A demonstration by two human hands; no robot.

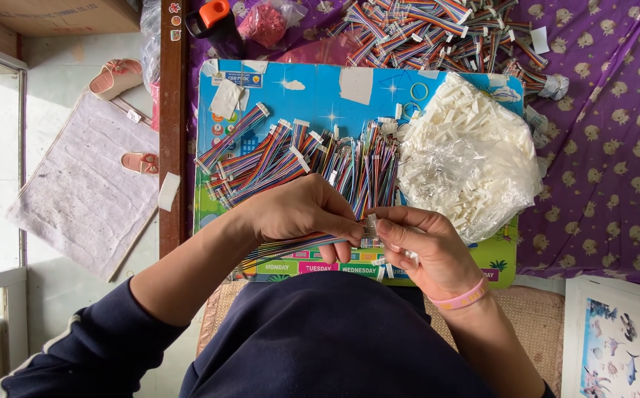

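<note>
Left hand [301, 210] has its fingers clamped on a flat multicoloured ribbon cable [294, 245], holding it level just above the near edge of the blue board [320, 88]; the grip sits close to the cable's end, which appears to steady it for alignment. Right hand [419, 247], with a pink wristband [461, 298], has its fingers pinched on a small white connector [369, 230] that meets the cable end, so the two hands touch at that joint.

Behind the hands, ribbon cables [298, 158] lie fanned across the board within easy reach. A clear bag of white connectors [471, 155] rests open just right of them, beside the working hand. A larger heap of cables [430, 29] lies farther back on the purple cloth [607, 147]. Sandals [117, 77] stand on the floor to the left.
</note>
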